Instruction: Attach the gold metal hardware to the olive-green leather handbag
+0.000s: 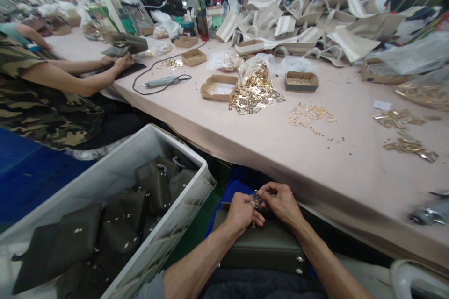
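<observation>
A dark olive bag [264, 245] rests on my lap, with silver studs near its lower right corner. Above its top, a small gold metal plate [257, 196] is pinched between my two hands. My left hand [241, 212] has thumb and fingers closed at the plate's left side, the lower fingers curled loosely over the bag. From the right, my right hand [282, 202] grips the plate's edge with thumb and fingertips. The fingers hide part of the plate, and I cannot tell whether it touches the bag.
A grey crate [182, 224] of olive bags stands at left. Across the table [245, 142] lie gold plates [257, 96], tiny gold parts [310, 114], cardboard trays [218, 88] and an electric screwdriver [163, 82]. Pale bag pieces [315, 23] are heaped behind. A co-worker in camouflage [45, 98] sits left.
</observation>
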{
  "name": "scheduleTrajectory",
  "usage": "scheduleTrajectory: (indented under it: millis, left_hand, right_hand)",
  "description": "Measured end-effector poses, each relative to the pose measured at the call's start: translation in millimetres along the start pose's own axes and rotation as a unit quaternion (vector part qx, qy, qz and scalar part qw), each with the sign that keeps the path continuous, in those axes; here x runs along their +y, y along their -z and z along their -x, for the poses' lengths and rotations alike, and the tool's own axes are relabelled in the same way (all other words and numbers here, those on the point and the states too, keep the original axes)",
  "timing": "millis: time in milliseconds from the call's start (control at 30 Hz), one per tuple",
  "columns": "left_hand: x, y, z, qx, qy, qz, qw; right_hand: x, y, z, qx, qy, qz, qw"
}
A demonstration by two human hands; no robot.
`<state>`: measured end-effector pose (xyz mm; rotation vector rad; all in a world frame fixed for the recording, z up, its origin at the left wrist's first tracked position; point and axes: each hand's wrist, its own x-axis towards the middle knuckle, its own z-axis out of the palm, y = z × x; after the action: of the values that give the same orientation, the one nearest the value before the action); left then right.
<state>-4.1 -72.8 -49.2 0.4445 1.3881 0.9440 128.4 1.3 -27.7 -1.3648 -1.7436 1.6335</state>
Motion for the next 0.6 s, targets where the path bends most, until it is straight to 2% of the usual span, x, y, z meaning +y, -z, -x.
scheduleTrajectory:
  millis: [133, 333, 600]
  left_hand:
    - [-1.9, 0.4, -2.0, 0.0, -0.002, -0.004, 1.0]
    - [-2.7, 2.0, -2.5, -0.008, -0.006, -0.011, 1.0]
    - [-1.0, 1.8, 0.9, -0.017, -0.007, -0.003, 1.0]
  right_hand:
    - [7.7, 6.5, -5.2, -0.041, 0.021, -0.033, 0.998]
    - [8.4, 23.0, -14.3, -0.219, 0.045, -0.116, 0.968]
    - [-1.6, 35.4, -25.8, -0.288, 0.049, -0.091, 0.952]
